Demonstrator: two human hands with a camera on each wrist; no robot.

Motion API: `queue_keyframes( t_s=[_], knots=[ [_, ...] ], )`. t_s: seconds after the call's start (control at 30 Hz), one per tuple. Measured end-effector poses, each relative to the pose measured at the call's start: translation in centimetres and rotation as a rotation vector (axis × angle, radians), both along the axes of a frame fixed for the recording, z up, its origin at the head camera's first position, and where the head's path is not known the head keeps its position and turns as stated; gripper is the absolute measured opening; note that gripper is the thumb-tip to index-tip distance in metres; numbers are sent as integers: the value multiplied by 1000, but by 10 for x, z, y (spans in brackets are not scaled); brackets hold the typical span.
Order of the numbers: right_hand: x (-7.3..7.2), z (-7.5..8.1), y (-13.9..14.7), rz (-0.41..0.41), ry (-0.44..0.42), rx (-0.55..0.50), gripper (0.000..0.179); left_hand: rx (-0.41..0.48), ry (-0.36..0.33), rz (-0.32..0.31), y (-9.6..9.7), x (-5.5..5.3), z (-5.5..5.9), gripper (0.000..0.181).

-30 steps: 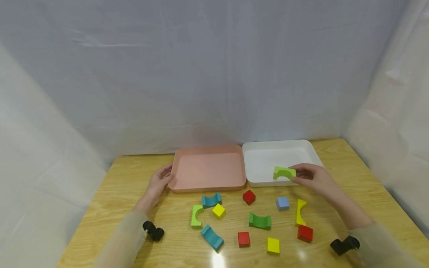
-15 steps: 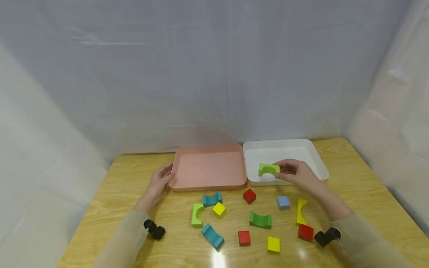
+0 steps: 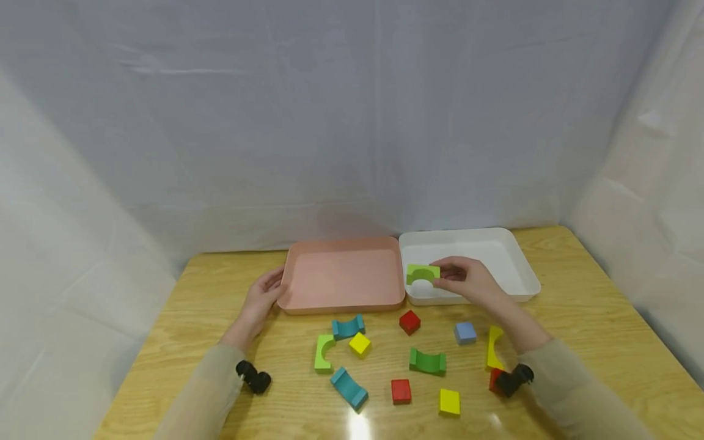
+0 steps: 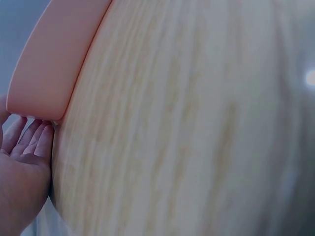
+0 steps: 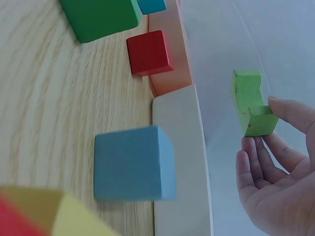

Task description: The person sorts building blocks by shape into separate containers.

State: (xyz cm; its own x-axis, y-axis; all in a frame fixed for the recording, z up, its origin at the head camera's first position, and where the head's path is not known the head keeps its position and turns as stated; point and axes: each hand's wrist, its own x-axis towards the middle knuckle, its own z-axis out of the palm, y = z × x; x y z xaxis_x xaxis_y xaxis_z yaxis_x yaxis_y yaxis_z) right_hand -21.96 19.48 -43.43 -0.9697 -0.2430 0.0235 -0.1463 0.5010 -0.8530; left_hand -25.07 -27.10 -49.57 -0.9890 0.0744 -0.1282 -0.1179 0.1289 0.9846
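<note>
My right hand (image 3: pixel 467 280) pinches a light-green arch block (image 3: pixel 422 273) by one end, over the left part of the white tray (image 3: pixel 508 256). In the right wrist view, the thumb lies on one side of that arch block (image 5: pixel 253 110) and the fingertips on the other, above the tray's rim. My left hand (image 3: pixel 260 302) is at the left end of the pink tray (image 3: pixel 343 275), with its thumb overlapping the rim. The left wrist view shows the fingers against the bottom of the end wall.
On the wooden table before the trays lie several blocks: a second light-green arch (image 3: pixel 322 354), teal arches (image 3: pixel 349 388), a green arch (image 3: pixel 427 363), a yellow arch (image 3: pixel 493 347), a blue cube (image 3: pixel 465 333), red blocks (image 3: pixel 401 391) and yellow blocks (image 3: pixel 449 402). Cloth (image 3: pixel 352 122) hangs behind.
My right hand has moved left over the white tray with the light-green arch block, towards the pink tray. The left hand and the blocks on the table keep their places.
</note>
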Motion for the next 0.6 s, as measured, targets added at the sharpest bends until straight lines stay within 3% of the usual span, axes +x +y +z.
queue_keyframes(
  t_s=[0.6],
  knots=[
    [-16,-7,-37,20,-22,-37,37,10,-6,11,2,1,3,58]
  ],
)
